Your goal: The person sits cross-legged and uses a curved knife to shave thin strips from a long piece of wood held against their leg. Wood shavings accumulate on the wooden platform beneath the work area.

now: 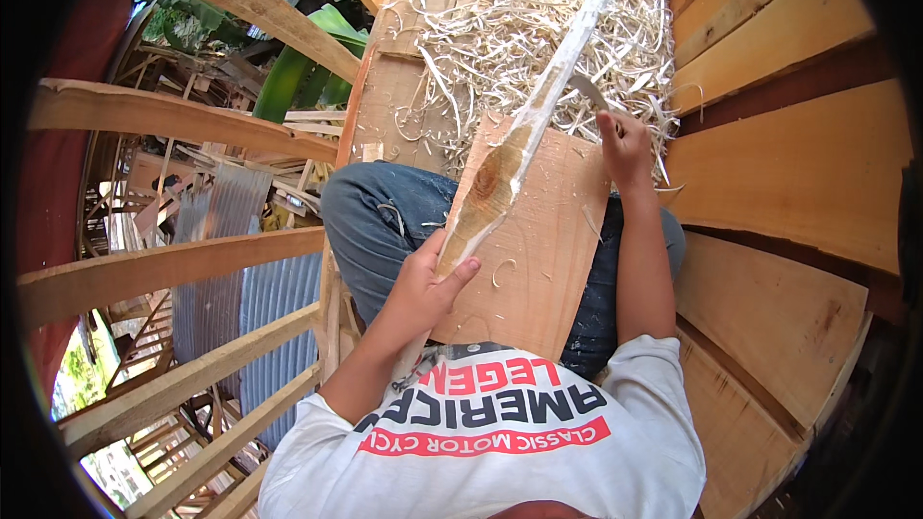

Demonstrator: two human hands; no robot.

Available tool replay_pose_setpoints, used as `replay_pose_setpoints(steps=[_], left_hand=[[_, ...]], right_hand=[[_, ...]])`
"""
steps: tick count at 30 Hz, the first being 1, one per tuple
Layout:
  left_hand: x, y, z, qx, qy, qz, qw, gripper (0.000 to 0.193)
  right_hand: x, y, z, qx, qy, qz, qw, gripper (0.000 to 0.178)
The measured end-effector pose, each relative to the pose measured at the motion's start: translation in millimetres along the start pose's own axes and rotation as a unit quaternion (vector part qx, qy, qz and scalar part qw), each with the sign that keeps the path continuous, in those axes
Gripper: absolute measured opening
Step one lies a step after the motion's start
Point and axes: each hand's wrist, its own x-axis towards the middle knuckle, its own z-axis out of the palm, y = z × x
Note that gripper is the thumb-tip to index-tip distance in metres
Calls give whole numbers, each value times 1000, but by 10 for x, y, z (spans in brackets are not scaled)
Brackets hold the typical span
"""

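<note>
A long, narrow piece of wood (pixel 486 183) slants from my lap toward the far right, pale and freshly cut along its edge, with a brown knot near its lower part. My left hand (pixel 428 284) is wrapped round its lower end, thumb along the near side. In my right hand (pixel 627 146), closed around its mostly hidden handle, is a knife with a curved blade (pixel 586 91). That blade is close beside the wood's right edge; I cannot tell whether it touches. Below the wood, a flat wooden board (pixel 548 231) lies across my jeans with a few shavings on it.
Curled wood shavings (pixel 481 48) heap over the plank floor (pixel 396 77) ahead. Wooden rails (pixel 192 120) run along the left, with corrugated metal sheets (pixel 279 317) and scrap timber beyond. Plank walling (pixel 788 163) stands close on the right.
</note>
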Motion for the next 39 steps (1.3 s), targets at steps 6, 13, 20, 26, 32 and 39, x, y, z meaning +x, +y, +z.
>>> replay_pose_setpoints(steps=[6,13,20,26,32,39], left_hand=[[103,-84,-112,-58,45,29,997,34],[85,179,-72,-23,76,43,996,36],[5,90,27,166,129,161,964,39],[-58,70,135,175,107,161,965,40],[-34,-19,323,163,35,130,977,41],[37,74,105,18,53,50,997,38]], right_hand=[[-108,-322,23,43,-125,-54,990,61],[-253,-551,125,-20,-149,-151,977,63],[-262,-552,58,-109,-55,-159,980,72],[-186,-412,-42,-129,15,-128,983,74],[64,56,-281,-53,81,84,992,72],[-29,-113,-196,9,7,25,1000,66]])
